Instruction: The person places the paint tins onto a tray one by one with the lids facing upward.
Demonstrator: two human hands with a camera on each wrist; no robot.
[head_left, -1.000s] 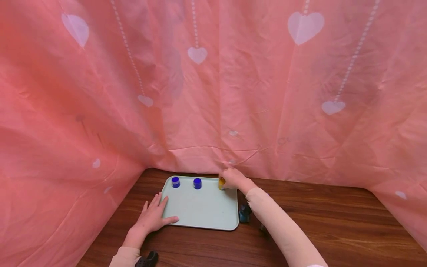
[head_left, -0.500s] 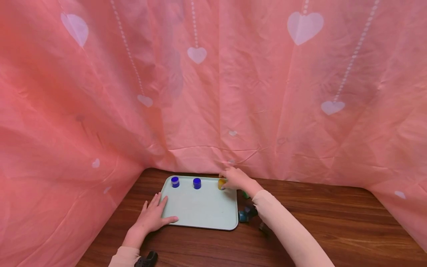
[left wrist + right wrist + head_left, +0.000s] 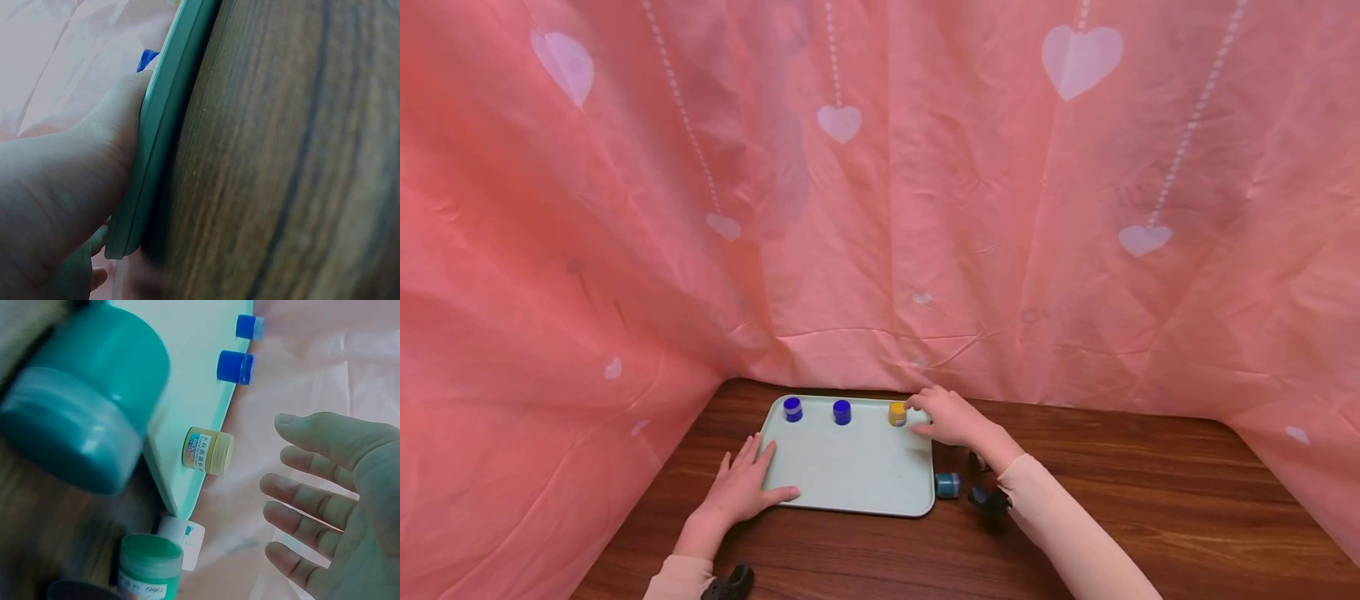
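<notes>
A pale green tray (image 3: 850, 471) lies on the wooden table, with a yellow paint jar (image 3: 898, 414) upright near its far right corner. My right hand (image 3: 951, 417) hovers just right of that jar, fingers spread and apart from it, as the right wrist view (image 3: 331, 494) also shows. Two blue paint jars, the left one (image 3: 793, 409) and the middle one (image 3: 842, 412), stand along the tray's far edge. My left hand (image 3: 741, 483) rests on the tray's near left corner with its fingers extended; its thumb lies along the near rim in the left wrist view.
Right of the tray, a teal paint jar (image 3: 947, 486) is on the table. The right wrist view also has a green jar (image 3: 150, 565) and a white jar (image 3: 186, 540) by the tray. A pink curtain (image 3: 880, 208) with hearts hangs behind the table (image 3: 1112, 483).
My right hand has let go of the yellow paint jar and drawn back to the right, fingers opening. The jar stays on the tray. My left hand has not moved.
</notes>
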